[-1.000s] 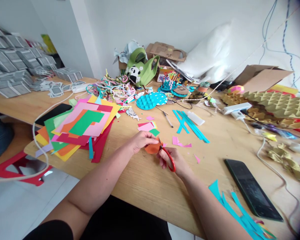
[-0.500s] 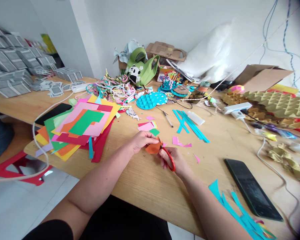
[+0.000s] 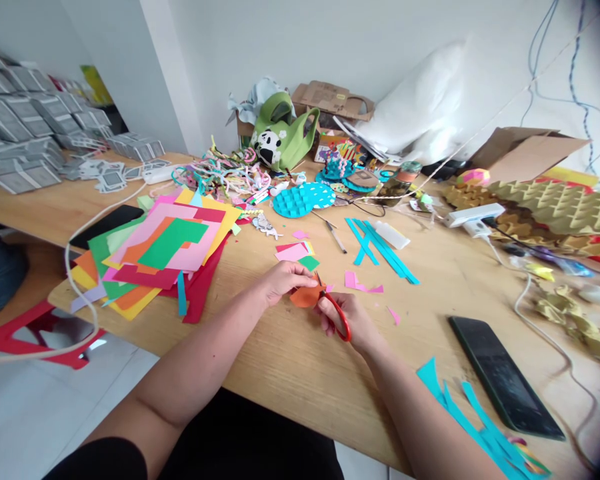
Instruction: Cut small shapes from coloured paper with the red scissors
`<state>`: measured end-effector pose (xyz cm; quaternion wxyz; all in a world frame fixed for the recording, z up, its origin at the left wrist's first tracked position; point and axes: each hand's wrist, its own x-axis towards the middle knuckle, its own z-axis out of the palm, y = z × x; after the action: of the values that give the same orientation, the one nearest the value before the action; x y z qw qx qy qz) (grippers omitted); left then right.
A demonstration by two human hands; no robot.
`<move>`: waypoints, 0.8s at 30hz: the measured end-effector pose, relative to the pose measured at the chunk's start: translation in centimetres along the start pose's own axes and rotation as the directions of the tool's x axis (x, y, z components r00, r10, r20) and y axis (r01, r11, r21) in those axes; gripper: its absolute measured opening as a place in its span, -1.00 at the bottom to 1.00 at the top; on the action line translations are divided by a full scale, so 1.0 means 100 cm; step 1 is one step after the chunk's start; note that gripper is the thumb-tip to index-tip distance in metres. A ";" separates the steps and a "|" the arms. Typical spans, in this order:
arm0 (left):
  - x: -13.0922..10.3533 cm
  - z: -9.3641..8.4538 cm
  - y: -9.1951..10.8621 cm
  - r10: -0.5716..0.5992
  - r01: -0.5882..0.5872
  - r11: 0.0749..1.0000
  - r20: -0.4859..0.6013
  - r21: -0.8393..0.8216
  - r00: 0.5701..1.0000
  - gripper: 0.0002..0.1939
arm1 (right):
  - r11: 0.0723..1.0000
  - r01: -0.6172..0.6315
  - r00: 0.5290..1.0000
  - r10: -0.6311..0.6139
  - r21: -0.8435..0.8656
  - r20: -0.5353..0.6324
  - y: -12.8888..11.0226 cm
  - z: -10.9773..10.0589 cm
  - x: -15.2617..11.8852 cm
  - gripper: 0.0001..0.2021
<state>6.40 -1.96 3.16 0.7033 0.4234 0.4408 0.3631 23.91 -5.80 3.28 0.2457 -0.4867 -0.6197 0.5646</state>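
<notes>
Above the front part of the wooden table (image 3: pixel 260 360), my left hand (image 3: pixel 286 280) pinches a small piece of orange paper (image 3: pixel 305 297) between thumb and fingers. My right hand (image 3: pixel 347 319) is closed round the red handles of a pair of scissors (image 3: pixel 344 320). The dark blades point away from me and meet the orange paper, partly hidden by it and by my fingers. Just beyond my left hand lie small cut pieces of pink paper (image 3: pixel 291 252) and green paper (image 3: pixel 309 263). Pink scraps (image 3: pixel 361 283) lie to the right of the scissors.
Coloured paper sheets (image 3: pixel 165 247) are piled at left. Blue strips (image 3: pixel 380 250), a white bottle (image 3: pixel 391 235) and a pen (image 3: pixel 336 237) lie ahead. A black phone (image 3: pixel 505 377) lies at right near more blue strips (image 3: pixel 475 427). A green panda bag (image 3: pixel 285 137) stands at the back.
Hardly anything differs. The orange paper has tilted very slightly between my hands; both hands and the scissors stay in nearly the same place.
</notes>
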 end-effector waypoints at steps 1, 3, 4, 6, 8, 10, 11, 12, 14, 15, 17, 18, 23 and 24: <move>0.000 0.000 0.000 -0.001 0.001 1.000 0.001 0.005 1.000 -0.74 | 1.000 0.002 1.000 -0.002 -0.001 0.002 0.000 0.000 0.000 -0.46; 0.000 0.000 0.000 -0.003 0.003 1.000 0.004 0.014 1.000 -0.74 | 1.000 0.010 1.000 -0.010 -0.002 0.006 -0.001 0.000 0.000 -0.45; 0.000 0.000 0.000 -0.004 0.003 1.000 0.007 0.018 1.000 -0.74 | 1.000 0.015 1.000 -0.015 -0.002 0.008 -0.001 0.000 0.000 -0.45; 0.000 0.000 0.000 -0.003 0.003 1.000 0.014 0.020 1.000 -0.73 | 1.000 0.024 1.000 -0.024 0.000 0.011 -0.001 0.001 0.000 -0.46; 0.000 0.000 0.000 -0.003 0.003 1.000 0.017 0.018 1.000 -0.73 | 1.000 0.029 0.999 -0.029 0.004 0.015 0.000 0.001 0.000 -0.47; 0.000 0.000 0.001 -0.008 0.007 1.000 0.017 0.013 1.000 -0.73 | 1.000 0.026 1.000 -0.026 0.005 0.016 0.000 0.000 0.000 -0.49; 0.000 0.000 0.000 -0.012 0.012 1.000 0.018 0.011 1.000 -0.73 | 1.000 0.023 1.000 -0.023 0.004 0.015 0.001 0.000 0.000 -0.50; 0.000 -0.001 0.000 -0.016 0.016 1.000 0.019 0.008 1.000 -0.73 | 1.000 0.020 1.000 -0.020 0.003 0.012 0.001 0.000 0.000 -0.50; 0.001 -0.001 0.000 -0.022 0.022 1.000 0.023 -0.001 0.999 -0.73 | 1.000 0.017 1.000 -0.017 0.000 0.007 0.002 0.000 0.000 -0.51; 0.001 -0.001 -0.001 -0.025 0.025 1.000 0.024 -0.006 0.999 -0.73 | 1.000 0.016 1.000 -0.016 -0.002 0.005 0.002 0.000 0.000 -0.52; 0.001 -0.001 -0.001 -0.025 0.025 1.000 0.018 -0.017 1.000 -0.73 | 1.000 0.010 1.000 -0.010 -0.004 0.000 0.002 0.000 0.000 -0.52; 0.000 -0.001 0.000 -0.026 0.027 0.999 0.014 -0.023 1.000 -0.73 | 1.000 0.004 1.000 -0.004 -0.003 -0.005 0.002 0.001 0.000 -0.52; -0.004 0.002 0.003 -0.069 0.071 0.997 0.066 -0.023 0.995 -0.70 | 1.000 0.003 1.000 -0.002 0.015 -0.030 -0.001 0.001 0.000 -0.50; -0.005 0.003 0.004 -0.081 0.082 0.997 0.083 -0.015 0.993 -0.70 | 1.000 0.004 0.999 -0.003 0.017 -0.035 -0.002 0.001 0.000 -0.50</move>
<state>6.40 -2.33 3.77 0.7390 0.4133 0.4249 0.3202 23.81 -5.83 3.41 0.2619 -0.4933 -0.6111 0.5609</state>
